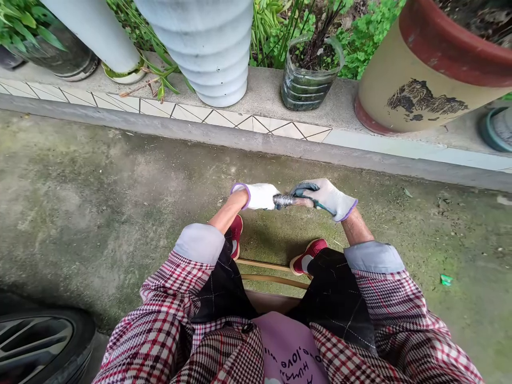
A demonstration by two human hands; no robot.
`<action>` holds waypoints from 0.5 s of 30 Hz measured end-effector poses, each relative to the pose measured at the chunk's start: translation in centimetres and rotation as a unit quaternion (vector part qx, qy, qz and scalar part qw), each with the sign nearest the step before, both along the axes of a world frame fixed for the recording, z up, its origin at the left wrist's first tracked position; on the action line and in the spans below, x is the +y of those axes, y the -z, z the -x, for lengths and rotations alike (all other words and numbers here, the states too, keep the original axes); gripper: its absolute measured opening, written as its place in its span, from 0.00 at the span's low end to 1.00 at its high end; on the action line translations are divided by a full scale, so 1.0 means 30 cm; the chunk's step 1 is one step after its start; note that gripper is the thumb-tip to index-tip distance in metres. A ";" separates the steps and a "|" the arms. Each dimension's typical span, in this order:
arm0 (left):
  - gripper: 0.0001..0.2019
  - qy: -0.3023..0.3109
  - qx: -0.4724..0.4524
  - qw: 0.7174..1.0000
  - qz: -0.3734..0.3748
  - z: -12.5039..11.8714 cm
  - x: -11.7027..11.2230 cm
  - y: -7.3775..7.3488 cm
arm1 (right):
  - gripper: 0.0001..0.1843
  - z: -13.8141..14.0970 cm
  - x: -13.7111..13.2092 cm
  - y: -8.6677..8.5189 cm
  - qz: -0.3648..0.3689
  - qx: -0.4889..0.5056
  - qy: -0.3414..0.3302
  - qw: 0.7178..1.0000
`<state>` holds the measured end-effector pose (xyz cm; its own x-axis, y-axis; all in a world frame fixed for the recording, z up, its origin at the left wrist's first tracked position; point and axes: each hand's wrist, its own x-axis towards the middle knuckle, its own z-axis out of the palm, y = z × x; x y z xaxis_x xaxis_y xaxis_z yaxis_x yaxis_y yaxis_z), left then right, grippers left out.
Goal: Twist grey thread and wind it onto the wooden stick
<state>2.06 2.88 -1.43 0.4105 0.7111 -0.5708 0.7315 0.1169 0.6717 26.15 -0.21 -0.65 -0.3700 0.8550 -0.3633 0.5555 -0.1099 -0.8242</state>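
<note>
Both hands meet out in front of my knees, in white work gloves with purple cuffs and dark grey-green palms. My left hand [262,197] is closed around a silvery coil of wire [283,200], which pokes out past its fingers. To the right, my right hand [322,196] grips a short brownish, handle-like piece [303,202], its fingers bent over the top. The wire and the brownish piece touch end to end; I cannot tell whether the wire is wound on it or is separate. The gloves hide the far ends of both.
I sit low over a mossy concrete floor [140,176], with wooden stool bars [268,265] between my red shoes. A tiled ledge ahead carries a white ribbed pot [212,48], a cut plastic bottle planter [310,80] and a large beige pot [428,80]. A car wheel [68,341] stands lower left.
</note>
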 end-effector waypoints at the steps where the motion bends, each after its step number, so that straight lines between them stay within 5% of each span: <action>1: 0.04 0.020 -0.005 1.000 0.012 -0.003 0.000 -0.001 | 0.15 -0.002 -0.004 -0.001 0.007 0.032 0.034 0.999; 4: 0.06 0.079 -0.047 0.994 0.060 -0.022 -0.003 -0.004 | 0.19 -0.012 -0.002 0.010 0.001 0.139 0.158 0.978; 8: 0.10 0.033 -0.129 0.988 0.074 -0.057 -0.010 -0.019 | 0.23 -0.024 0.017 0.035 -0.033 0.202 0.282 0.937; 15: 0.15 -0.088 -0.253 0.959 0.091 -0.077 -0.026 -0.024 | 0.18 0.015 0.008 0.042 -0.014 0.159 0.268 0.950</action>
<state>4.38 2.10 -0.70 0.5509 0.7020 -0.4513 0.2757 0.3573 0.8924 25.71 0.05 -1.91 0.0345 0.9594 -0.2798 0.1485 -0.2818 -0.9479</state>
